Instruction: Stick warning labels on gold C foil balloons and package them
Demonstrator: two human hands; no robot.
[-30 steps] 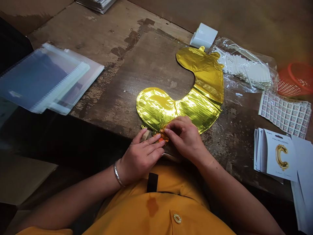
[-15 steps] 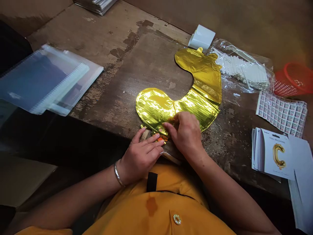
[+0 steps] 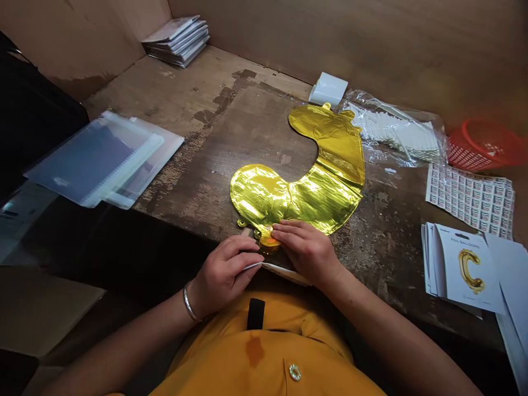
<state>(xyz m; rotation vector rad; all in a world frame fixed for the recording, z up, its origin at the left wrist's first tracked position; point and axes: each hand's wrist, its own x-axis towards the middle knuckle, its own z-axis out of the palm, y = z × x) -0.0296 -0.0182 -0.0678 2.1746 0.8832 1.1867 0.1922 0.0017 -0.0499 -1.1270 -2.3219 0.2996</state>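
Note:
A flat gold foil balloon [image 3: 264, 190], curved like a letter C, lies on the brown table. At its near end, the fingers of my right hand [image 3: 307, 250] are pressed together on the foil tail; the thumb is hidden beneath. A small orange patch shows by those fingertips. My left hand [image 3: 226, 269] is closed at the table's front edge, pinching the end of a thin white strip [image 3: 284, 271] between thumb and fingers. This strip runs right, under my right hand; what it belongs to is unclear.
On the right are balloon cards [image 3: 464, 269], a sticker sheet [image 3: 470, 198], a red basket [image 3: 474, 148] and a clear bag of white straws [image 3: 396, 129]. A white folded card [image 3: 329, 89] stands behind. Clear plastic sleeves [image 3: 91, 159] lie left, with stacked packets [image 3: 177, 41] at the back.
My left hand has come off the balloon's tail and pinches the white strip. My right hand has shifted nearer the tail, fingers now laid over it. The view has tilted up slightly.

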